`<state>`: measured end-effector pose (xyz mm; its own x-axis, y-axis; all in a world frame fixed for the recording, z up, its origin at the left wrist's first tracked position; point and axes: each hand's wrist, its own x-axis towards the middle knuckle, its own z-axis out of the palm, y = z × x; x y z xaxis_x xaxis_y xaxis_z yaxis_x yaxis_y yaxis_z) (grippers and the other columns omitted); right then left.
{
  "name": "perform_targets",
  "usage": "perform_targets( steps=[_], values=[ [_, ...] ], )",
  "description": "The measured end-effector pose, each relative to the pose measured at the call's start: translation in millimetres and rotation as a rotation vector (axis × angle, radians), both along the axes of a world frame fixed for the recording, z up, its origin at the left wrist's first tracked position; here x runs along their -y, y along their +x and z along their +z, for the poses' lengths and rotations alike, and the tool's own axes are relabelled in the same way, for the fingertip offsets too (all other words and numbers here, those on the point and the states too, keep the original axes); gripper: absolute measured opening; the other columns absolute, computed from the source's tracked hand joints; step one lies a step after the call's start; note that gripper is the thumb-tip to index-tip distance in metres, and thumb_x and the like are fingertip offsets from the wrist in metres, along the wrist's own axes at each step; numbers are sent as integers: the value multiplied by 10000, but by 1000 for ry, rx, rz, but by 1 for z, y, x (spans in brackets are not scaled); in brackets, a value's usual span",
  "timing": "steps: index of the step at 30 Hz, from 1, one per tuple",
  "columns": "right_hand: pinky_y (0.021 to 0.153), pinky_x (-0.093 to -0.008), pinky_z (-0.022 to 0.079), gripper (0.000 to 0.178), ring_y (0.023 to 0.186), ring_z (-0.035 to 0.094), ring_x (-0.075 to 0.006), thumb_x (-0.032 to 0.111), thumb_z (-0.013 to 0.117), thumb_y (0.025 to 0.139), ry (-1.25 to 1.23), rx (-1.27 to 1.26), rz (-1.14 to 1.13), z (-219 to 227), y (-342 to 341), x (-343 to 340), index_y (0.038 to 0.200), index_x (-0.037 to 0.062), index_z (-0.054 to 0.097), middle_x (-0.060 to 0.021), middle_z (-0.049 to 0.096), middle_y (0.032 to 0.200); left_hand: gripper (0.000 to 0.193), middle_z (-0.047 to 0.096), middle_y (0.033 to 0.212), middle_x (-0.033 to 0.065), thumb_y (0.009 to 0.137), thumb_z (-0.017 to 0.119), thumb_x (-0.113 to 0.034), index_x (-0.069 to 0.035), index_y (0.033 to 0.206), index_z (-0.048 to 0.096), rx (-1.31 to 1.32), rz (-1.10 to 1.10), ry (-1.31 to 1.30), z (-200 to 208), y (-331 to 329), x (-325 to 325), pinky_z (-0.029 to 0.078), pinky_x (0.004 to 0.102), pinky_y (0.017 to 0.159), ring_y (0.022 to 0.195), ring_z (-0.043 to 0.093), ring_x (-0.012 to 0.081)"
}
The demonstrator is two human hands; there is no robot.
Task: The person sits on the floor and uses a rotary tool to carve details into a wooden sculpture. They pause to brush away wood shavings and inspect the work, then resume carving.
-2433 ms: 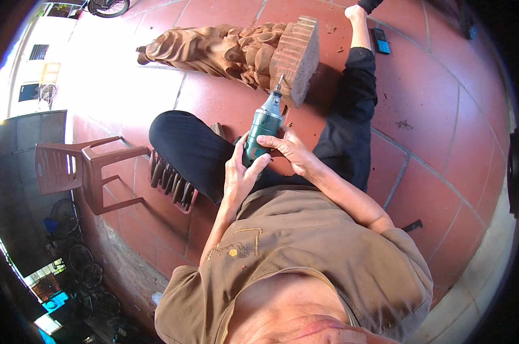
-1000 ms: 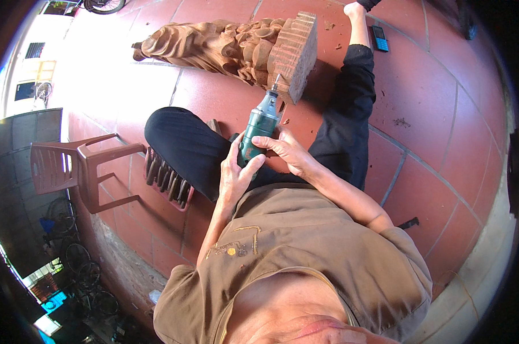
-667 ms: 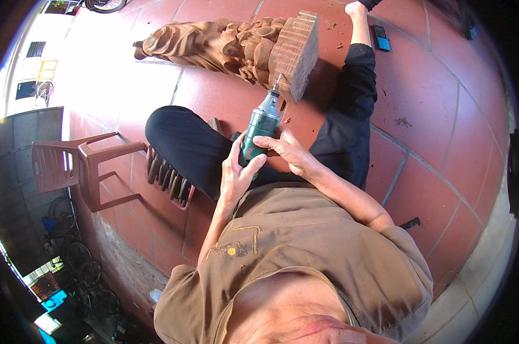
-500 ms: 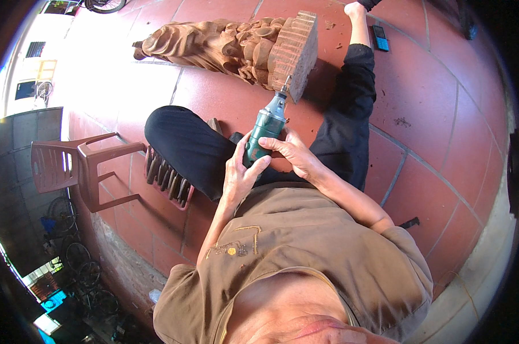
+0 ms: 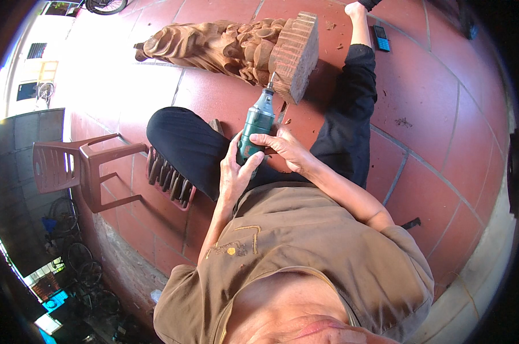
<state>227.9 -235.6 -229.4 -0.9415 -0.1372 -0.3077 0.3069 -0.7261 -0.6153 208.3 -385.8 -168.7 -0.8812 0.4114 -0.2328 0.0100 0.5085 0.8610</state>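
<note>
Between my legs I hold a green and grey die grinder with both hands. My left hand wraps its rear end from the left, thumb along the body. From the right, my right hand grips the same tool, thumb pressed on the green casing and fingers partly hidden behind it. The metal bit points away from me and overlaps the near edge of the base of a carved wooden sculpture; whether it touches the wood I cannot tell. The sculpture lies on its side, its ridged block base toward the right.
At left stands a brown plastic chair. Beside my left knee is a pink tray of carving tools. A keypad phone lies near my right foot on the red tiled floor. Small wood chips lie beyond the base.
The grinder and both hands have shifted slightly to the left. Its bit has moved left along the sculpture's base, toward the carved part.
</note>
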Motion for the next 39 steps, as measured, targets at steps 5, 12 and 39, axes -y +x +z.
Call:
perform_targets(
  steps=[5,12,39],
  values=[
    [813,-308,499,433,931,593,-154,195,739,816,20,-28,2,0,-2,2,1154,26,526,-74,604,1053,608,649,1013,134,821,691,-269,-4,1315,456,-111,-3,32,-9,-1,5,495,306,818,905,621,160],
    [857,-315,477,457,974,579,-160,184,737,815,17,20,-46,2,8,1,1178,22,511,-72,602,1050,633,597,1145,141,818,679,-272,12,1332,442,-5,-69,4,0,-1,2,438,315,921,1052,560,182],
    [826,-310,494,409,950,590,-145,197,724,828,78,-10,-65,3,5,1,1147,31,529,-64,604,1044,635,629,1066,139,814,688,-260,-13,1344,438,-43,-67,21,-2,-3,3,472,308,855,960,598,171]
  ],
)
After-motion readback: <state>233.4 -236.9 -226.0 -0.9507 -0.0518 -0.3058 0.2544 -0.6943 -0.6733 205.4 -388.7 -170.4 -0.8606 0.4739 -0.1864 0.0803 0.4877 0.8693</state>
